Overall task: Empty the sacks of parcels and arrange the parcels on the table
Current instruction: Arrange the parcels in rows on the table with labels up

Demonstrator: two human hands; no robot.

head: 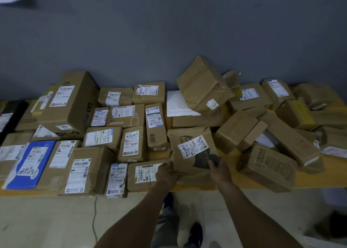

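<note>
Most of the upper frame is a dark grey wall (pixel 169 32). Below it a long yellow-topped table (pixel 315 182) runs across the middle of the frame, and pale floor tiles (pixel 47 219) fill the bottom.

Brown cardboard parcels nearly cover the table. On the left half they lie flat in close rows, labels up and touching each other. On the right half they are heaped and tilted at all angles. All are taped shut, so their contents cannot be told.

The biggest is a tall carton (pixel 71 105) at the upper left of the pile, against the wall. A tilted box (pixel 202 84) leans on the heap at upper centre-right, partly over a white padded mailer (pixel 178 105). A printed box (pixel 268 170) overhangs the table's near edge at the lower right. A blue and white flat parcel (pixel 32 165) lies at the lower left, with handwriting on its label.

At the front centre sits the brown paper bag parcel (pixel 185 137), creased, with a white label (pixel 193 146) stuck crookedly on its face. 2 bare arms reach up to it from the bottom of the frame. The left hand (pixel 166 174) grips the bag's lower left edge, fingers curled round it. The right hand (pixel 219 170) holds the lower right corner, thumb pressed on the dark print, the other fingers hidden behind.
</note>
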